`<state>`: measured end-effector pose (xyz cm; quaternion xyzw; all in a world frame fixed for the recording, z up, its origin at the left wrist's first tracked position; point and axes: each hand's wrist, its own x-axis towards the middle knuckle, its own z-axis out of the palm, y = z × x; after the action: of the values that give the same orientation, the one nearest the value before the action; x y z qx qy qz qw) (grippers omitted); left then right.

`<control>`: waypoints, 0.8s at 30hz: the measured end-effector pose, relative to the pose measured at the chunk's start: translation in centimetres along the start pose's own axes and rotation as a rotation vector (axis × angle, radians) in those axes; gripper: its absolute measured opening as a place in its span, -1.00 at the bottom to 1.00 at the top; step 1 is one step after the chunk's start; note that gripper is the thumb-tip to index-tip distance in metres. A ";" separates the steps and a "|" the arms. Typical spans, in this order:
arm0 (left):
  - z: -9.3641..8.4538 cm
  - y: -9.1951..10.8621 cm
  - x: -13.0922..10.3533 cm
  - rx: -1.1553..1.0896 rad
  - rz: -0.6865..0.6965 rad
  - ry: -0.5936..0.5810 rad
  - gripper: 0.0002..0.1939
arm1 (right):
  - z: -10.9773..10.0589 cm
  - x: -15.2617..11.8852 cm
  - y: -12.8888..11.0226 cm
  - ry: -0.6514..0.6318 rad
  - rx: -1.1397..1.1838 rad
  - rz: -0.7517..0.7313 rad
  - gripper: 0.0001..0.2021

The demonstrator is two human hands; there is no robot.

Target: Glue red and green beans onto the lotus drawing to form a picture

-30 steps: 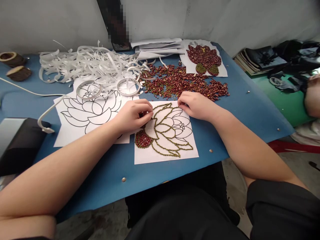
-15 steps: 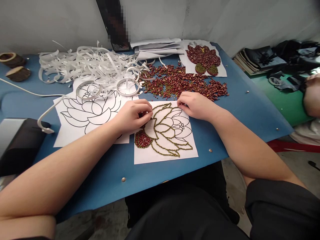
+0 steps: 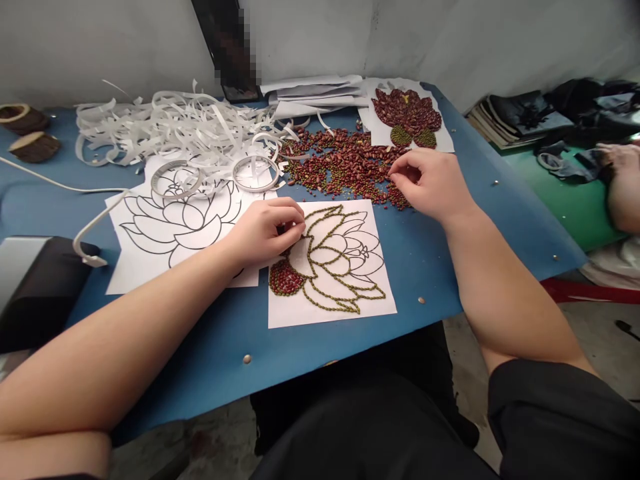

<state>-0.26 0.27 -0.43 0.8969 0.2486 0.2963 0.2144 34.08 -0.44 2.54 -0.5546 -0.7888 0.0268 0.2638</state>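
Note:
A white sheet with a printed lotus (image 3: 340,293) lies before me. Green mung beans trace many of its petals, and small red beans fill one patch (image 3: 286,278) at the left. My left hand (image 3: 267,230) rests on the sheet's upper left edge, its fingers curled and pressed together; anything in them is hidden. Over the right end of a spread pile of red and green beans (image 3: 335,163) is my right hand (image 3: 433,183). Its thumb and forefinger meet in a pinch at the beans, and what they hold is too small to make out.
A second lotus print (image 3: 150,253) lies left, two tape rolls (image 3: 256,175) on it. Paper strips (image 3: 170,123) heap behind. A finished bean lotus (image 3: 407,117) is at the back right. A cable (image 3: 100,220), a black box (image 3: 45,287) and wood pieces (image 3: 36,147) stand left. Another person's arm shows far right.
My right hand has moved from the sheet's upper right corner, up and to the right, onto the bean pile. My left hand has stayed in place.

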 end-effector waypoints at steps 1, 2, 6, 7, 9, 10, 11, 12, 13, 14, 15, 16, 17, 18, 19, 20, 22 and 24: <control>0.0 0.0 0.0 0.002 -0.007 -0.004 -0.76 | 0.1 0.0 0.4 0.006 -0.003 0.003 -0.79; 0.0 0.0 0.0 0.004 -0.012 -0.006 -0.75 | 0.4 0.1 0.6 -0.001 -0.004 -0.001 -0.79; 0.0 0.0 0.0 0.009 -0.021 -0.010 -0.74 | 1.8 0.3 0.3 -0.079 -0.001 -0.048 -0.79; 0.1 0.0 0.0 0.007 -0.017 -0.008 -0.74 | 2.2 0.3 0.1 -0.099 -0.001 -0.058 -0.79; 0.1 0.0 0.0 0.005 -0.004 -0.002 -0.74 | 2.9 0.4 -0.2 -0.122 -0.003 -0.072 -0.79; 0.1 0.0 0.0 0.005 0.003 0.003 -0.73 | 3.2 0.5 -0.2 -0.125 -0.006 -0.076 -0.79; 0.1 0.0 0.0 0.004 0.009 0.006 -0.74 | 3.4 0.5 -0.1 -0.125 -0.009 -0.077 -0.78; 0.1 0.0 0.0 0.003 0.013 0.009 -0.74 | 3.5 0.6 0.0 -0.121 -0.013 -0.075 -0.78; 0.1 0.0 0.0 0.002 0.016 0.010 -0.74 | 3.6 0.6 0.2 -0.115 -0.019 -0.071 -0.78; 0.1 0.0 0.0 -0.001 0.016 0.011 -0.74 | 3.7 0.6 0.4 -0.108 -0.026 -0.065 -0.78; 0.1 0.0 0.0 -0.003 0.014 0.010 -0.74 | 3.7 0.7 0.7 -0.099 -0.033 -0.059 -0.78; 0.1 0.0 0.0 -0.004 0.012 0.008 -0.74 | 3.7 0.7 1.0 -0.090 -0.039 -0.052 -0.78; 0.1 0.0 0.0 -0.003 0.008 0.005 -0.74 | 3.6 0.7 1.2 -0.081 -0.042 -0.046 -0.78; 0.1 0.0 0.0 -0.002 0.005 0.003 -0.74 | 3.6 0.7 1.4 -0.071 -0.043 -0.041 -0.79; 0.1 0.0 0.0 -0.001 0.004 0.001 -0.74 | 3.6 0.6 1.5 -0.062 -0.042 -0.038 -0.79; 0.1 0.0 0.0 0.001 0.005 -0.001 -0.74 | 3.5 0.6 1.6 -0.053 -0.039 -0.035 -0.80; 0.1 -0.1 0.0 0.003 0.010 -0.001 -0.74 | 3.5 0.6 1.4 -0.046 -0.035 -0.038 -0.80; 0.1 -0.1 0.0 0.004 0.021 0.004 -0.75 | 3.5 0.6 1.0 -0.059 -0.034 -0.050 -0.79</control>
<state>-0.22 0.31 -0.51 0.8993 0.2401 0.2998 0.2092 33.26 1.35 -0.62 -0.5381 -0.8101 0.0234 0.2315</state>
